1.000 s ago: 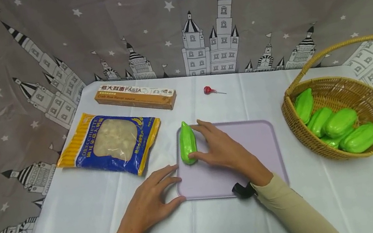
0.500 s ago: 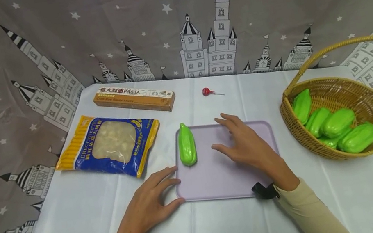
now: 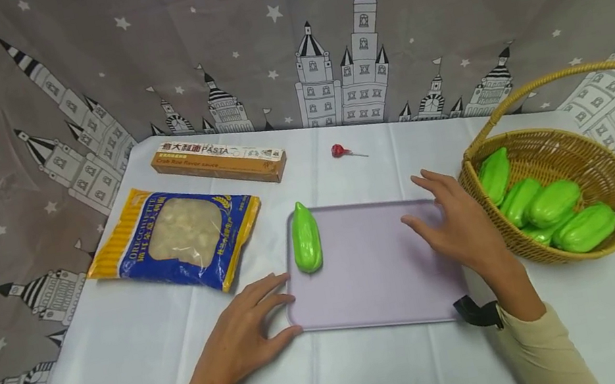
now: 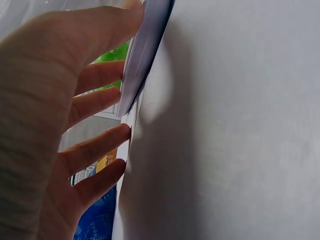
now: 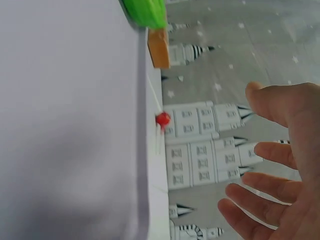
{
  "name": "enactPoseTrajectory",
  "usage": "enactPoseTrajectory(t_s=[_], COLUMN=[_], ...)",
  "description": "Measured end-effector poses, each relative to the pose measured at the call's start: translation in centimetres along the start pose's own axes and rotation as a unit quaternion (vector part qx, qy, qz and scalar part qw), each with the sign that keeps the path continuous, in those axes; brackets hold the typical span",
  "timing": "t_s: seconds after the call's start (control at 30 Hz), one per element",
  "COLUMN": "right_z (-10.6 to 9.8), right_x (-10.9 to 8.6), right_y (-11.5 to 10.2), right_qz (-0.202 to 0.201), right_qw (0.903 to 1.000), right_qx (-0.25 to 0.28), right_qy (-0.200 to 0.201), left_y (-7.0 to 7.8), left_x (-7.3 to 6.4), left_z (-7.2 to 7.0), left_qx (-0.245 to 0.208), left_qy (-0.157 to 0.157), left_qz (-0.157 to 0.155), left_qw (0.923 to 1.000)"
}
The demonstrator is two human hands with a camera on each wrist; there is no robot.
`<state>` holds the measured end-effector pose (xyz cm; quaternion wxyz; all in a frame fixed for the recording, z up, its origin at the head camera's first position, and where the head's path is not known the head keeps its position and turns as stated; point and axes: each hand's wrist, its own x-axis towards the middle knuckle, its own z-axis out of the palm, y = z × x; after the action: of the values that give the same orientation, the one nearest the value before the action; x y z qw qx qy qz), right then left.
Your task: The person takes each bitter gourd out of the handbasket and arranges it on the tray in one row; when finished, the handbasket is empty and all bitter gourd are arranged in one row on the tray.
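The left hand (image 3: 241,341), fingers spread, touched the lilac tray (image 3: 378,275) at its nine o'clock edge. A green gourd (image 3: 306,240) lay at the tray's ten o'clock, tip toward twelve. The right hand (image 3: 466,233), fingers wide, hung near three o'clock, beside the wicker basket (image 3: 574,162).

Glossy green fruit (image 3: 306,237) lies at the far left corner of a smooth, matt, plastic-looking tray (image 3: 381,261). Rough woven wicker forms the basket (image 3: 573,155) near the table's (image 3: 377,379) right edge; shiny plastic film wraps the bag (image 3: 185,231) towards the left.
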<state>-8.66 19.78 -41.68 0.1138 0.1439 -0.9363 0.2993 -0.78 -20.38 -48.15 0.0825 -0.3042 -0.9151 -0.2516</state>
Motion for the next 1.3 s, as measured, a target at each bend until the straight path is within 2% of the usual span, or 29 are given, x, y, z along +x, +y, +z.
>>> enactPoseTrajectory(t_s=[0.23, 0.57, 0.8, 1.07, 1.3], right_z=[-2.1, -4.9, -6.5, -8.1, -9.0], right_x=[-0.8, -2.4, -3.6, -4.6, -5.0], right_y=[1.3, 3.8, 5.5, 6.9, 7.9], right_qz=[0.019, 0.048, 0.077, 0.137, 0.162], right_qw=[0.9992, 0.9941, 0.9903, 0.9805, 0.9698], right_qx=[-0.016, -0.039, -0.046, -0.076, -0.101], right_qy=[0.031, 0.089, 0.106, 0.119, 0.153], left_y=[0.1, 0.2, 0.2, 0.3, 0.4], left_x=[0.0, 0.0, 0.0, 0.1, 0.2], left_z=[-0.2, -0.2, -0.1, -0.1, -0.2], left_qx=[-0.003, 0.001, 0.004, 0.008, 0.005], left_qy=[-0.018, -0.02, -0.018, -0.017, -0.026], left_qz=[-0.017, -0.019, -0.019, -0.017, -0.026], left_qw=[0.9997, 0.9996, 0.9997, 0.9997, 0.9993])
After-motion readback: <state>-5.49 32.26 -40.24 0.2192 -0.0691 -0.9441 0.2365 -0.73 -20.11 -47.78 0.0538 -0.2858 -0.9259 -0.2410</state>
